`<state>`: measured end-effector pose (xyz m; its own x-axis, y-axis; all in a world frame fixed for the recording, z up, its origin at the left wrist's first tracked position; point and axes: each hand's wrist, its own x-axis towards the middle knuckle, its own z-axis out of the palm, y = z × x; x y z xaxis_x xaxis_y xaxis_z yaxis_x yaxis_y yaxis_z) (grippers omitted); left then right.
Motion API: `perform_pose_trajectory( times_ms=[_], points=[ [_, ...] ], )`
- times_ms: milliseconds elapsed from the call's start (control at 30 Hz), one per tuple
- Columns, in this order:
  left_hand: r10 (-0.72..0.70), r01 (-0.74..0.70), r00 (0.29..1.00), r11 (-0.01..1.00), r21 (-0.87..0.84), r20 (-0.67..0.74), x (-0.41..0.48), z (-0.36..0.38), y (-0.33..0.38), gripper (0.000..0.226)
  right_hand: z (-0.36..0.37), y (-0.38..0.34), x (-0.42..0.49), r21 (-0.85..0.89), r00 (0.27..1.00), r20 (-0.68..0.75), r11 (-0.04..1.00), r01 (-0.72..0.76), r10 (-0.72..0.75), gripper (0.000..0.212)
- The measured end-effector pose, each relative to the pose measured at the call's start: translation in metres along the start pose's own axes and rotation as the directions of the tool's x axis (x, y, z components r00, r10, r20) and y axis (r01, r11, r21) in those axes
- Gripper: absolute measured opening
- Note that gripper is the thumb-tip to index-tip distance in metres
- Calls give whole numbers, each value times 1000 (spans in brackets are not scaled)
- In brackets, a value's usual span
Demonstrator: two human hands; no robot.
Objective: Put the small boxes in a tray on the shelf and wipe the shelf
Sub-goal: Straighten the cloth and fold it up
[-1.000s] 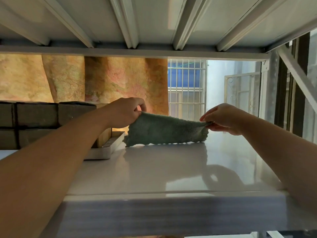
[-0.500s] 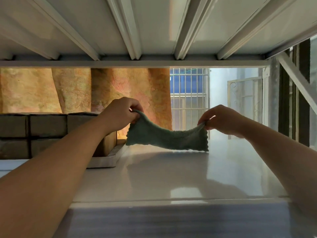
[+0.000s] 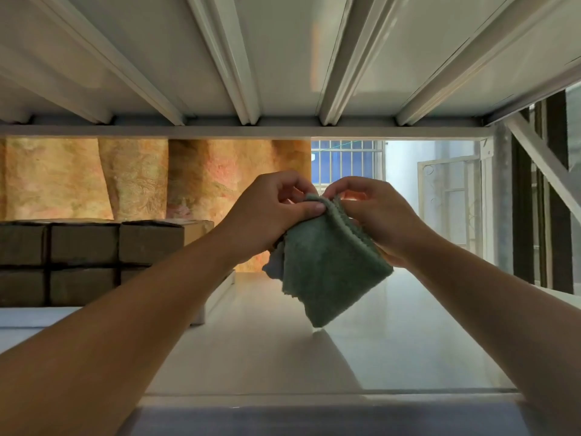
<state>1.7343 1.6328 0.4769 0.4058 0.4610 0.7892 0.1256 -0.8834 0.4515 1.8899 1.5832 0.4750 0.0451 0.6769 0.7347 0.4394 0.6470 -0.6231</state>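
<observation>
A green cloth [image 3: 327, 269] hangs folded in half above the glossy white shelf [image 3: 361, 357], its lowest corner just over the surface. My left hand [image 3: 270, 209] pinches its top edge between thumb and fingers. Right beside it, my right hand [image 3: 374, 215] pinches the same top edge, so the two hands nearly touch. At the left, several dark small boxes [image 3: 85, 243] stand stacked in two rows inside a white tray [image 3: 217, 294]. My left forearm hides part of the tray and the lower boxes.
The ribbed underside of the upper shelf [image 3: 283, 58] hangs low overhead. A diagonal brace and dark posts [image 3: 540, 158] bound the right side. Orange patterned fabric [image 3: 135, 177] and a barred window [image 3: 345, 162] lie behind the shelf.
My hands came together from wide apart, folding the stretched cloth in half. The cloth rose off the shelf and now hangs from both hands.
</observation>
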Motion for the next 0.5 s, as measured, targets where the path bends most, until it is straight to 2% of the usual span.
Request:
perform_pose_trajectory(
  times_ms=[67,167,233,333,500],
  points=[
    [-5,5,1000,1000,23,6,-2,2,-3,13,-1,2,-1,100,997,16,993,-70,69,18],
    [10,-10,1000,999,42,4,-2,3,-6,15,-2,4,1,241,989,28,959,-146,144,21],
    [8,-8,1000,999,43,-6,-1,2,-6,13,-2,3,1,297,990,62,944,-143,130,7],
    [3,-3,1000,998,70,-11,-1,0,-9,11,0,3,-1,252,988,125,961,-115,85,16],
    [52,-50,999,981,186,-4,-4,-1,-8,14,2,6,-2,163,990,113,981,-107,89,14]
  ],
)
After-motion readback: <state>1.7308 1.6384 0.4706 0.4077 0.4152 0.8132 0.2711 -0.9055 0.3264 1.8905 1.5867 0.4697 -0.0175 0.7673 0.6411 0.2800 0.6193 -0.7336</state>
